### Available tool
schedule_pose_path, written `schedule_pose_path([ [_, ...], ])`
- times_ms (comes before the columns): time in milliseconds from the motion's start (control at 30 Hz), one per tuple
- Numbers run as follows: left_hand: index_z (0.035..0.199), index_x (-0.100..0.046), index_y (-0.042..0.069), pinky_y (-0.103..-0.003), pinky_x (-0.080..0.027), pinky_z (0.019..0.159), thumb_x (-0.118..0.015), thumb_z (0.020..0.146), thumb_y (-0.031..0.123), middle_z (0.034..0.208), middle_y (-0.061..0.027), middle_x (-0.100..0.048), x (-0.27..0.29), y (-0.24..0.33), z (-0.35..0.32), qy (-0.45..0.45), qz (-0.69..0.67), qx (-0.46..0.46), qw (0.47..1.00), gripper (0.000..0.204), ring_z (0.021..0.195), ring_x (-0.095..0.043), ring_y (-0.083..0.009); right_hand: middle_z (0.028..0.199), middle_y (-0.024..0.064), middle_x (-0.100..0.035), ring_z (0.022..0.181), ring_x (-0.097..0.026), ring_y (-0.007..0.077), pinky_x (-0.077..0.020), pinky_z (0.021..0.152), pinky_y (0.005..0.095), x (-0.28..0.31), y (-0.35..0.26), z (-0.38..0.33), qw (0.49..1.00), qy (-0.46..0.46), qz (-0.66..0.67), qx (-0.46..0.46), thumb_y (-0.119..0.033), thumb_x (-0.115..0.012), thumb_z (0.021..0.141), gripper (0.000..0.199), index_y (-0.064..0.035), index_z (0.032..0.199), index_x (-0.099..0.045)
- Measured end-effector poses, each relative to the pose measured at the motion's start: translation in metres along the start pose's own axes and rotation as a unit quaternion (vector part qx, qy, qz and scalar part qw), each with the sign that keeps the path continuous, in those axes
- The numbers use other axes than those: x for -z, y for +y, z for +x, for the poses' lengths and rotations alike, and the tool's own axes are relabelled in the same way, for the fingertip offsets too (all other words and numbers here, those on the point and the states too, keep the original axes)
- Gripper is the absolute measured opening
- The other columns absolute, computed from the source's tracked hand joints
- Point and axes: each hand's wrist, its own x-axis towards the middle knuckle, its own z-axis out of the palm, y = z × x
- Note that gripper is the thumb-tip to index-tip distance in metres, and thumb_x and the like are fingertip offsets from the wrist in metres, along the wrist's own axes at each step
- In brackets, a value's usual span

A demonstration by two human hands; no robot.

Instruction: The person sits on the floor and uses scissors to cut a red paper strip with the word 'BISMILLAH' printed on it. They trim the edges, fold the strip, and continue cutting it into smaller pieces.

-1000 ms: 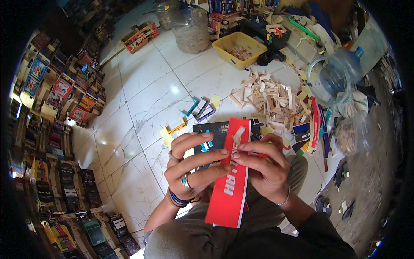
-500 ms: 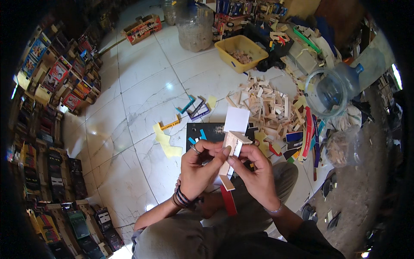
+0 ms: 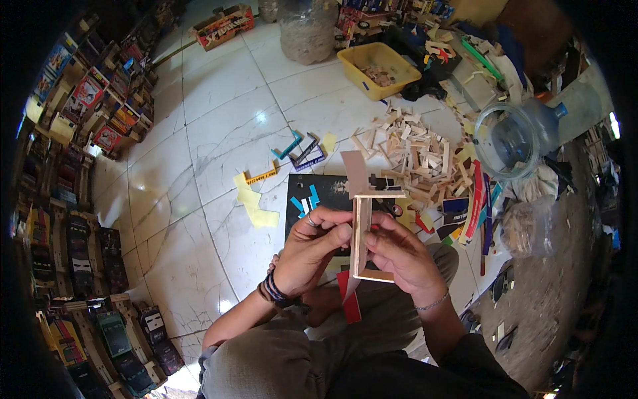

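Observation:
Both hands hold a small U-shaped wooden frame (image 3: 361, 259) upright above my lap. Its two short arms point right. My left hand (image 3: 306, 249) pinches the long side from the left, thumb and fingers closed. My right hand (image 3: 402, 256) grips the same side from the right, its thumb between the two arms. A strip of paper or thin card (image 3: 355, 174) sticks up past the frame's top, along its back. Below the frame a red strip (image 3: 350, 307) shows; I cannot tell if it is joined to the paper. Under my hands lies a black board (image 3: 300, 194) with small blue pieces.
Beyond the board lie several finished-looking coloured frames (image 3: 309, 159) and yellow paper scraps (image 3: 256, 206). A heap of wooden pieces (image 3: 419, 153) is at right, near a yellow tub (image 3: 345, 66) and a clear plastic bottle (image 3: 508, 136). Wooden toy trucks (image 3: 80, 246) line the left side.
The wooden frame has turned in my hands: its arms now point right and its long side stands upright. The upper paper strip shows a brownish face instead of a white one.

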Motion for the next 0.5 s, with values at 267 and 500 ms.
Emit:
schedule_pose_path([
  [267,0.128,-0.067,0.003,-0.032,-0.055,0.095,-0.073,0.096,0.004,0.122,-0.0078,-0.064,-0.006,0.013,-0.005,-0.035,0.126,-0.028,0.991,0.033,0.109,-0.064,-0.0158,0.127,0.0034,-0.063,0.121,-0.059,0.012,-0.0485,0.105,0.0299,0.007,-0.003,-0.003,0.995,-0.076,-0.066,-0.021,-0.008,-0.064,0.104,0.041,-0.0026,0.143,-0.054],
  [500,0.127,-0.071,0.002,-0.032,-0.051,0.101,-0.071,0.095,0.0,0.128,-0.0103,-0.064,-0.006,0.016,-0.006,-0.036,0.222,-0.065,0.972,0.031,0.117,-0.063,-0.0179,0.124,0.0021,-0.063,0.119,-0.058,0.0106,-0.0492,0.102,0.0283,0.0,-0.006,-0.002,0.984,-0.059,-0.169,0.023,-0.011,-0.064,0.105,0.037,-0.0026,0.139,-0.056],
])
